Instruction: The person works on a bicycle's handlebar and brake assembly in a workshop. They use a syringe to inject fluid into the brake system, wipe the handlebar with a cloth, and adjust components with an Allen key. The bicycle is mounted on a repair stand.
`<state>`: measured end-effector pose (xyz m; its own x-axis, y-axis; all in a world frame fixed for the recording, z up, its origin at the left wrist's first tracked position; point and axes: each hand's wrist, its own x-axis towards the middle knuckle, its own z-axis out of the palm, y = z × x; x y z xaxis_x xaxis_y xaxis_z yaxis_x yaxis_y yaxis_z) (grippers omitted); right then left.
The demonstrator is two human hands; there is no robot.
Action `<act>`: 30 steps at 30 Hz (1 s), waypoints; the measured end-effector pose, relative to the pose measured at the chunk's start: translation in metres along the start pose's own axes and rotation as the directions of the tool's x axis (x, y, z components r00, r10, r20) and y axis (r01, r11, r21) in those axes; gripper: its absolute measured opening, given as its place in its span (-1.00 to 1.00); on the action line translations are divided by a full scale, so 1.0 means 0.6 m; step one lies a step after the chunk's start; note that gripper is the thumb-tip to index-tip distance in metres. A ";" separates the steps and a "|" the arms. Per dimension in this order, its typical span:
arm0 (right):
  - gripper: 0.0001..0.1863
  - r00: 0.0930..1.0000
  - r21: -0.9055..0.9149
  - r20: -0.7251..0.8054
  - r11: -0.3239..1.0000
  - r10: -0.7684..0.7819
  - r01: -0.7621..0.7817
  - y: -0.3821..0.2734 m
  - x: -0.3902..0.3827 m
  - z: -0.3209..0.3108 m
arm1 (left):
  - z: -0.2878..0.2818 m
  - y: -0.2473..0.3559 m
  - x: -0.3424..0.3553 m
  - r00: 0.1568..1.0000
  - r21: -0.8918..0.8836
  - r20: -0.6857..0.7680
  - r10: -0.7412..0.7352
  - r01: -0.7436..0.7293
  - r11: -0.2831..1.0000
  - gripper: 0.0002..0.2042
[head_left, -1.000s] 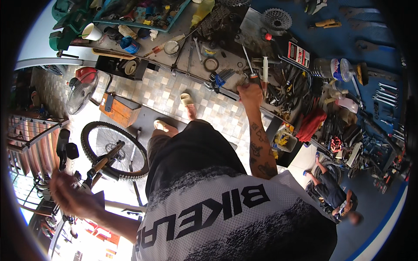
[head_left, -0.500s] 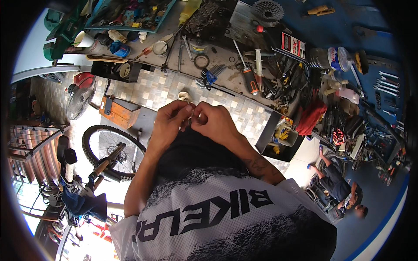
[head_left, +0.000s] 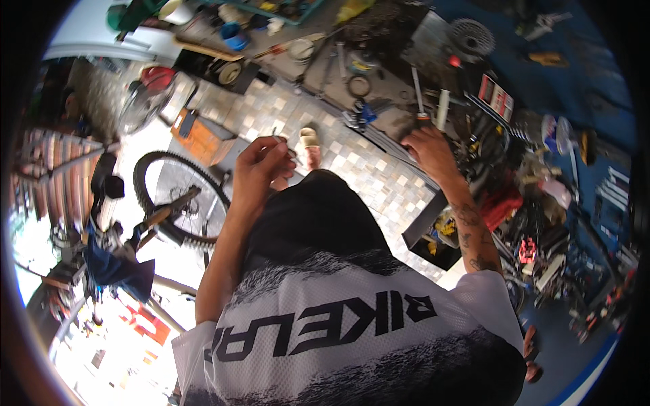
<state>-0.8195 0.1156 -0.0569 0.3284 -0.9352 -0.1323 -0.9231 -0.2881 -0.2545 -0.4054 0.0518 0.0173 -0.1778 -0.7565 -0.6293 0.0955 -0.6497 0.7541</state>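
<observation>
My left hand is held up in front of my body, above the tiled floor. Its fingers are pinched on a small thing too tiny and blurred to name. At the bench's near edge, my right hand lies over the handle of a screwdriver, its fingers curled round it. The metal shaft and a bit of orange handle show past my fingertips; the rest of the handle is hidden. A pale syringe lies just to the right of the screwdriver. Left of it are a dark ring and a blue-holdered hex key set.
The workbench is cluttered; a cassette sprocket sits at its back. Open drawers jut out below. A bike wheel and a fan stand at left. A red cloth and tools crowd the right.
My hands, together before, are now apart. The right one has reached out to the screwdriver on the bench, while the left stays raised and pinched. The view has turned and shifted.
</observation>
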 end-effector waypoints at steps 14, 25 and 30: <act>-0.75 0.985 0.087 -0.049 0.981 -0.168 0.171 0.005 0.052 -0.012 | -0.031 -0.034 -0.024 0.999 -0.239 0.028 0.040 -0.032 0.970 -0.79; -0.83 0.953 0.993 -0.119 0.050 0.277 0.110 -0.341 0.180 -0.076 | -0.022 0.064 -0.082 0.932 -0.357 -0.157 0.327 -0.362 0.861 -0.80; -0.79 0.949 0.976 -0.220 0.041 0.228 0.216 -0.453 0.231 -0.117 | -0.041 0.104 -0.127 0.853 -0.327 -0.231 0.469 -0.522 0.788 -0.82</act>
<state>-0.5371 0.0497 0.0615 0.0573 -0.9980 0.0267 0.2281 -0.0130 -0.9735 -0.3619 0.0671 0.1076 0.1190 -0.9668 -0.2263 0.4880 -0.1415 0.8613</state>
